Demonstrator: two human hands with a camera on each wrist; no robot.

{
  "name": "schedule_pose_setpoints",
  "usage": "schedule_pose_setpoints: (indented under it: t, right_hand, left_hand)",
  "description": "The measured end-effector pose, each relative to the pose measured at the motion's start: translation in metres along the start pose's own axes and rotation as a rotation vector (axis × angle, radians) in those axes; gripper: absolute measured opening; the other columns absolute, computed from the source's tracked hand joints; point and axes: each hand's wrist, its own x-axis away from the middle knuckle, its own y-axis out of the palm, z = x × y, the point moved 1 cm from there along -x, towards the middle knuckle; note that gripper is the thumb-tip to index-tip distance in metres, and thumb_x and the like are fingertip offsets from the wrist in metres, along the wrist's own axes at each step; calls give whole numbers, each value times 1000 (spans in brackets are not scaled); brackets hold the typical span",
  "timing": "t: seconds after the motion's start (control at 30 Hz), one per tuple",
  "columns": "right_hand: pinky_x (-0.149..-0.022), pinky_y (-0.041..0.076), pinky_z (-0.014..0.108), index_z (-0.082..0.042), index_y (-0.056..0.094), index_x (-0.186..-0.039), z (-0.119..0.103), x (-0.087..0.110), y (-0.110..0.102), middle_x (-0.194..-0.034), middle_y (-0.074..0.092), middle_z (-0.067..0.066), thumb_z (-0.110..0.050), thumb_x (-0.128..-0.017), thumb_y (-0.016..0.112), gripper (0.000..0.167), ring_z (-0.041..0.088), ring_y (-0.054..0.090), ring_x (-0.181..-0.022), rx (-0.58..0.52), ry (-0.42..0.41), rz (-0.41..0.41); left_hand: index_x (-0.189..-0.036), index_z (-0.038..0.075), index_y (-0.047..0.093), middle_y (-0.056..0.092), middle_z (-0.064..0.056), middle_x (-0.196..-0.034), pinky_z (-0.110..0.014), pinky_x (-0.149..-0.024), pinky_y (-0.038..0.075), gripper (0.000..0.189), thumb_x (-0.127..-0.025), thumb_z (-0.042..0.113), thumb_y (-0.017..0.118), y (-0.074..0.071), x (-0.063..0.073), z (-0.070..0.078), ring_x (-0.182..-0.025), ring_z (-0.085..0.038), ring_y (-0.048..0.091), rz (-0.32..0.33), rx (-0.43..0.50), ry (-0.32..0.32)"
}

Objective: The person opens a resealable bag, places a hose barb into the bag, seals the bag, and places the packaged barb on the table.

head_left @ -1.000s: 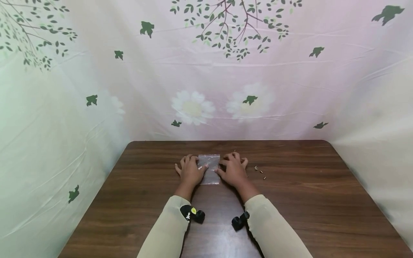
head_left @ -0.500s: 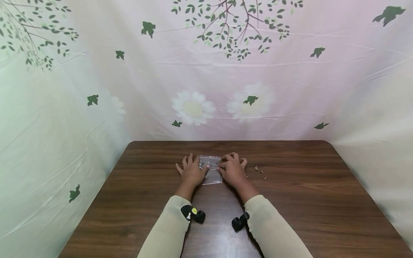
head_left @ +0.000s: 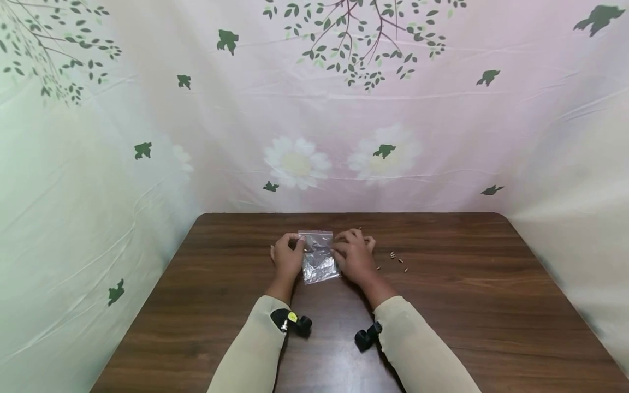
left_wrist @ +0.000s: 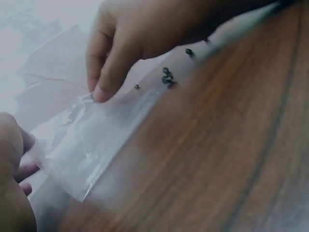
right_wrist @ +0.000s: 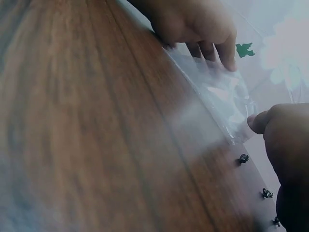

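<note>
We find the left hand (head_left: pixel 286 258) pinching the left edge of a clear plastic bag (head_left: pixel 320 268), the right hand (head_left: pixel 356 257) its right edge, near the far side of the table (head_left: pixel 491 311). We judge the bag light, limp, slippery, best held by both edges; small metal pieces (head_left: pixel 392 255) lie rightward.

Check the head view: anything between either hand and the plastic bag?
Nothing visible. The left hand grips the plastic bag at its left edge, and the right hand pinches its right edge. The cluster of small metal pieces lies to the right of the right hand, out of the way.
</note>
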Motion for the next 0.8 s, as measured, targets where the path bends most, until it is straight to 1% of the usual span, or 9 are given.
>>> schedule_pose_setpoints:
  t: [0.07, 0.13, 0.2, 0.33, 0.43, 0.57, 0.63, 0.7, 0.8]
  right_hand:
    - [-109, 27, 71, -14, 87, -104, -1, 1, 0, -124, 74, 5, -17, -98, 82, 8, 34, 56, -130, -30, -3, 0]
    - [-109, 26, 69, -13, 87, -104, -3, 1, 1, -124, 74, 6, -17, -97, 83, 9, 33, 56, -130, -66, -3, 10]
    - [-108, 25, 68, -11, 86, -105, -5, 1, 0, -125, 75, 8, -17, -98, 82, 10, 33, 56, -129, -112, -6, 34]
    - [-106, 25, 66, -6, 83, -107, -9, 2, -1, -125, 74, 13, -14, -98, 81, 12, 36, 58, -126, -203, -9, 124]
    - [-106, 27, 65, -4, 78, -119, -11, 3, -2, -130, 71, 16, -14, -99, 79, 22, 38, 59, -127, -232, 21, 164]
    - [-109, 29, 62, -4, 63, -145, -12, 5, -2, -137, 68, 17, -22, -102, 77, 48, 38, 61, -129, -233, 106, 122]
    - [-110, 28, 61, -5, 59, -150, -12, 7, -1, -137, 69, 17, -25, -103, 75, 53, 36, 62, -127, -237, 147, 89]
    - [-110, 27, 59, -6, 63, -147, -13, 9, -1, -131, 72, 15, -25, -104, 74, 48, 34, 64, -121, -243, 171, 69]
    - [-108, 27, 56, -6, 74, -130, -15, 13, 0, -119, 78, 13, -18, -103, 75, 30, 32, 67, -110, -264, 165, 78]
  left_hand:
    - [-100, 0, 75, 74, -13, -99, -45, -104, 50, 11, -100, 11, 75, -1, -1, 0, -98, -25, 67, 8, 113, -9]
    - [-99, -2, 74, 70, -7, -91, -32, -82, 52, 9, -100, 7, 74, -2, -2, -1, -87, -17, 61, -19, 225, -30]
    - [-99, -4, 72, 68, -2, -86, -25, -74, 49, 9, -101, 5, 72, -4, -4, -1, -81, -11, 58, -70, 324, -49]
    - [-102, -1, 71, 70, 3, -85, -22, -73, 48, 8, -102, 7, 71, -9, -5, -2, -79, -10, 59, -177, 450, -87]
    - [-104, 2, 71, 72, 0, -88, -23, -73, 50, 9, -104, 10, 70, -12, -6, -3, -80, -11, 62, -249, 482, -113]
    - [-105, 5, 71, 74, 1, -89, -25, -69, 52, 9, -105, 14, 70, -14, -3, -2, -77, -13, 64, -315, 494, -137]
    - [-105, 5, 70, 73, 3, -87, -24, -69, 52, 9, -105, 14, 70, -14, -2, -2, -77, -12, 64, -328, 497, -131]
    - [-104, 4, 70, 73, 4, -86, -24, -70, 51, 10, -104, 13, 71, -13, -1, -2, -77, -11, 63, -333, 493, -109]
    - [-105, 2, 71, 76, 0, -89, -25, -72, 51, 10, -104, 12, 71, -13, 3, -3, -78, -12, 64, -335, 431, -45]
